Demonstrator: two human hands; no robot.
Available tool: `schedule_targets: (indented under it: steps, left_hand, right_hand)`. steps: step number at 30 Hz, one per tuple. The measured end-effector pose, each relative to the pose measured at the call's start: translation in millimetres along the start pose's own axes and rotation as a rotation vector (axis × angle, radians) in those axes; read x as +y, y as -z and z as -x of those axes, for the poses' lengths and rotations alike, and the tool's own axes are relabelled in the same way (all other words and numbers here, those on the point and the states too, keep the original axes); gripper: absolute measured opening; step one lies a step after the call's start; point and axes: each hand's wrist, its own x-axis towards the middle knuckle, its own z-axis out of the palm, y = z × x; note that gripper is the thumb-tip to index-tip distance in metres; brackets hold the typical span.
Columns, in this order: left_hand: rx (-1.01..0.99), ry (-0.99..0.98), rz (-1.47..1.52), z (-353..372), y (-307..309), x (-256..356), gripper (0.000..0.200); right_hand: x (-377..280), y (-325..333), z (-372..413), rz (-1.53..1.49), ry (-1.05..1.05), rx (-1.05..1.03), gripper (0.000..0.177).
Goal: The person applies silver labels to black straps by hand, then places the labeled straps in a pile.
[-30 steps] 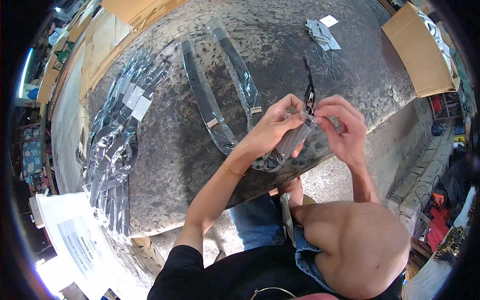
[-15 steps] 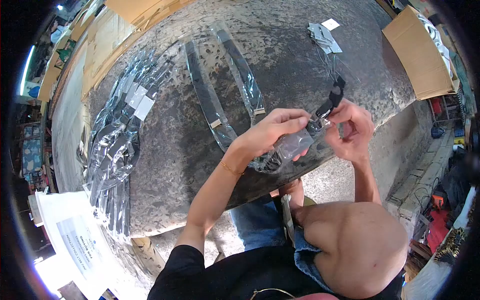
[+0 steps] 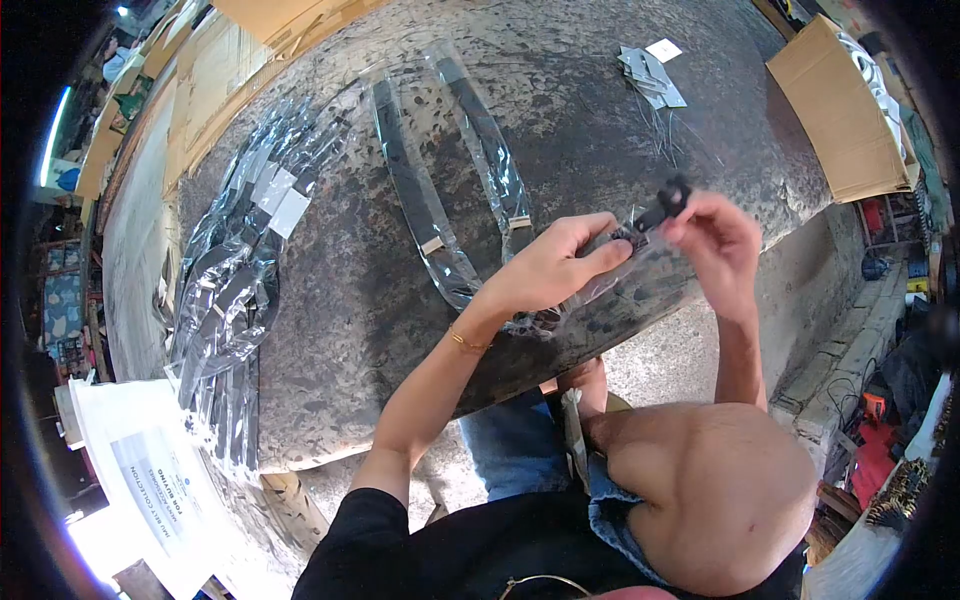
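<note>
My left hand [image 3: 550, 265] is closed, thumb and fingers pinching the upper end of a clear plastic sleeve [image 3: 598, 290] near the table's front edge. A black hanger hook [image 3: 668, 202] sticks out past that end. My right hand [image 3: 722, 245] pinches by the hook and the top of the sleeve, its fingers slightly blurred. What is inside the sleeve is mostly hidden by my left hand. Farther left, two black belts [image 3: 410, 190] [image 3: 487, 145] in clear sleeves lie lengthwise on the dark worktable [image 3: 330, 330].
A heap of bagged black belts [image 3: 225, 290] with white tags [image 3: 288, 213] covers the table's left side. Grey cards with strings [image 3: 655, 80] lie at the back right. A cardboard box [image 3: 835, 120] stands at the right edge, a white box with a printed label [image 3: 155, 490] at lower left.
My right hand has shifted slightly right and its fingers have moved up to the hook. The hook has tilted and drawn closer to the hand. My left hand has turned over the sleeve.
</note>
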Motion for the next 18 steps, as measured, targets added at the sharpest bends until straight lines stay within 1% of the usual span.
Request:
schedule_targets:
  steps: [1,2,4,5,6,7,8,9,11,12,13,14,15,16,18]
  left_hand:
    - [-0.028,0.065,0.100,1,0,3,0.022]
    - [-0.029,0.065,0.099,0,0,1,0.022]
    - [0.025,-0.030,-0.061,-1,1,-4,0.019]
    - [0.025,-0.030,-0.061,-1,-1,-5,0.019]
    - [0.040,0.006,0.087,0,-5,-2,0.019]
    - [0.056,0.041,0.234,1,-7,0,0.019]
    - [0.060,0.041,0.234,1,-7,3,0.019]
    - [0.090,0.052,0.222,2,-8,5,0.019]
    - [0.117,0.062,0.210,1,-8,4,0.019]
    - [0.168,0.042,0.022,0,-8,1,0.019]
    - [0.219,0.019,-0.168,-2,-8,-1,0.020]
    - [0.217,0.017,-0.169,-3,-10,-2,0.020]
    - [0.272,-0.066,-0.164,-4,-14,-3,0.020]
    - [0.329,-0.149,-0.159,-4,-17,-3,0.020]
    - [0.318,-0.139,-0.189,-3,-16,-2,0.021]
  right_hand:
    - [4,0,1,-0.132,-0.060,0.180,0.018]
    - [6,0,-2,-0.132,-0.058,0.181,0.018]
    - [6,0,-11,-0.088,0.018,0.279,0.013]
    - [1,-4,-10,-0.071,-0.104,0.263,0.013]
    - [1,-5,-8,-0.071,-0.105,0.263,0.013]
    - [2,-5,-6,-0.138,-0.124,0.285,0.013]
    - [4,-5,-5,-0.206,-0.142,0.305,0.013]
    - [8,-3,-4,-0.207,-0.143,0.302,0.013]
    - [13,3,-3,0.044,0.191,0.572,0.012]
    - [11,2,-1,0.046,0.191,0.573,0.012]
    - [7,-1,2,0.194,0.186,0.490,0.011]
    - [4,-5,2,0.340,0.181,0.406,0.011]
    - [1,-10,-4,0.434,0.167,0.236,0.012]
    - [1,-16,-5,0.434,0.169,0.236,0.012]
    - [3,-27,-5,0.349,-0.056,0.209,0.017]
